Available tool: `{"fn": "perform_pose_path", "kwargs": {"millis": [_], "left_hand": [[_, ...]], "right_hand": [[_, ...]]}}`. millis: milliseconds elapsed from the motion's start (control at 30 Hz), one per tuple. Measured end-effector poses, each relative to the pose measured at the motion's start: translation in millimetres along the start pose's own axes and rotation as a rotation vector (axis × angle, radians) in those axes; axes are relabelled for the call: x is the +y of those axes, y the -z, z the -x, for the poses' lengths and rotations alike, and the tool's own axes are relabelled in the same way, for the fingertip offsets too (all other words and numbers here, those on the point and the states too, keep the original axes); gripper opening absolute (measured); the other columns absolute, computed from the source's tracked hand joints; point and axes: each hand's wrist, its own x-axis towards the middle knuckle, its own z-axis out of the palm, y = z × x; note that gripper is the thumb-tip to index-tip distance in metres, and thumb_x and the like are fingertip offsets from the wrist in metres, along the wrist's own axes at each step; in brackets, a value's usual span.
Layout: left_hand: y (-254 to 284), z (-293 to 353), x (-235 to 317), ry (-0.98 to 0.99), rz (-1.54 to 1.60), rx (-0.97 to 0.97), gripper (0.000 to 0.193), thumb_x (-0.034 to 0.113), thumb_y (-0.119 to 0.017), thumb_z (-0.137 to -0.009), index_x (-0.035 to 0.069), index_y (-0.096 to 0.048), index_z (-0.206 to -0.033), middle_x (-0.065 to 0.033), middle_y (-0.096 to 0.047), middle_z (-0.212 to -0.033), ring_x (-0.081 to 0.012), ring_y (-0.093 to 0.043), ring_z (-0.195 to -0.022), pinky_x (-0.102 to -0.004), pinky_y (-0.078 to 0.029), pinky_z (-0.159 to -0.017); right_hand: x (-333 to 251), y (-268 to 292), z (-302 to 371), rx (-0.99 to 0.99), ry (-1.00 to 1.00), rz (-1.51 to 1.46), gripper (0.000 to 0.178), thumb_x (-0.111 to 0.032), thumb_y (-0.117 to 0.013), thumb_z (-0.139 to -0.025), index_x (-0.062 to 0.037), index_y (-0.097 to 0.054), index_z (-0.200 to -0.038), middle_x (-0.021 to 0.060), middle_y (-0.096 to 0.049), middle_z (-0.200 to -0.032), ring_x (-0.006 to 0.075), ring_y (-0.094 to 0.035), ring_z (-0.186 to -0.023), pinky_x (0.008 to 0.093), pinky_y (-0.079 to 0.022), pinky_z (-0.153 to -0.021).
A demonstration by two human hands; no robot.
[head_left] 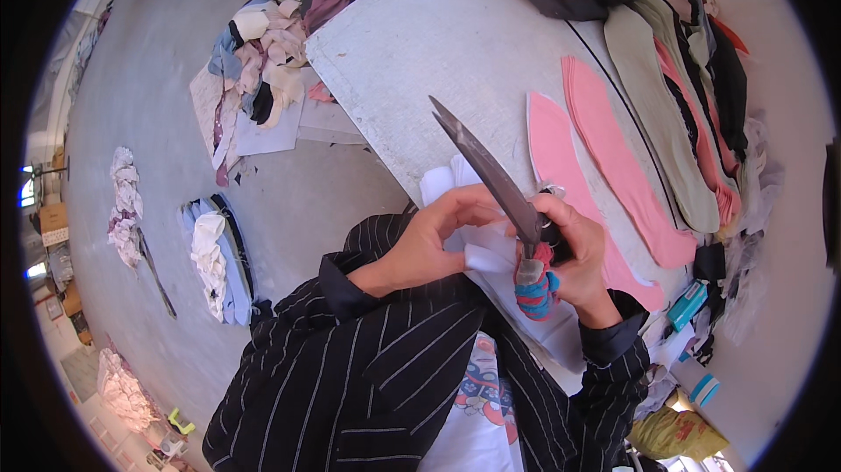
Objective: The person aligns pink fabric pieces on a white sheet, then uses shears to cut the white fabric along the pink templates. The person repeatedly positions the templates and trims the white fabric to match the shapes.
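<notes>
Though long, scissors (498, 176) in right fingers (574, 225).

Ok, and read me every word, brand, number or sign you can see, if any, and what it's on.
No text is readable.
Yellow bag, lower right: reddish markings, too blurred.
Teal box, right: any print too small.
Scissors: no readable marking.

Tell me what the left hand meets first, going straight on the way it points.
The left hand would likely meet the scissors in the right hand first, though depth is unclear and white cloth lies close too.
</notes>
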Motion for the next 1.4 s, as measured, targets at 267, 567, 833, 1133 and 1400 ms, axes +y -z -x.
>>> {"fn": "perform_pose_path", "kwargs": {"millis": [267,567,833,1133,1400], "left_hand": [[4.1,-5.6,14.0,0.182,0.066,0.094,0.067,-0.010,-0.075,-0.076,0.005,-0.049,-0.136,-0.0024,-0.059,-0.094,-0.0094,-0.059,-0.090,-0.0255,-0.052,-0.083],[4.9,-17.9,4.5,-0.003,0.065,0.300,0.056,-0.010,-0.072,-0.079,0.004,-0.051,-0.128,-0.0083,-0.061,-0.104,-0.0149,-0.063,-0.098,-0.0281,-0.053,-0.087],[8.1,-20.7,-0.9,-0.104,0.051,0.295,0.053,-0.010,-0.069,-0.081,0.002,-0.050,-0.130,-0.0108,-0.062,-0.108,-0.0176,-0.062,-0.103,-0.0311,-0.052,-0.091],[5.6,-15.9,9.1,0.161,0.290,0.245,0.094,-0.001,-0.080,-0.072,0.005,-0.027,-0.150,-0.0149,-0.053,-0.132,-0.0228,-0.056,-0.119,-0.0336,-0.047,-0.101],[2.0,-16.1,3.2,0.245,0.106,0.178,0.031,0.009,-0.070,-0.089,-0.002,-0.063,-0.117,-0.0034,-0.069,-0.103,-0.0106,-0.063,-0.095,-0.0267,-0.049,-0.088]], "right_hand": [[0.3,6.7,5.4,0.171,-0.029,-0.032,0.049,-0.006,-0.077,-0.073,-0.0032,-0.061,-0.119,0.0003,-0.064,-0.091,0.0043,-0.056,-0.078,0.0196,-0.046,-0.072],[17.0,21.6,21.0,0.127,-0.160,0.086,0.066,0.005,-0.077,-0.071,-0.0025,-0.052,-0.131,0.0109,-0.064,-0.123,0.0125,-0.059,-0.092,0.0263,-0.050,-0.084],[16.7,-5.9,-14.5,0.077,-0.303,-0.138,0.063,-0.003,-0.080,-0.076,-0.0022,-0.052,-0.132,0.0065,-0.065,-0.111,0.0122,-0.059,-0.100,0.0288,-0.051,-0.089],[13.6,-18.8,-20.1,0.206,-0.250,-0.215,0.060,0.005,-0.075,-0.077,-0.0011,-0.051,-0.132,0.0060,-0.065,-0.097,0.0111,-0.061,-0.089,0.0257,-0.050,-0.081],[5.5,-10.6,-13.7,0.204,-0.203,-0.118,0.063,0.000,-0.078,-0.073,-0.0025,-0.052,-0.131,0.0054,-0.065,-0.097,0.0111,-0.062,-0.088,0.0262,-0.051,-0.081]]}}
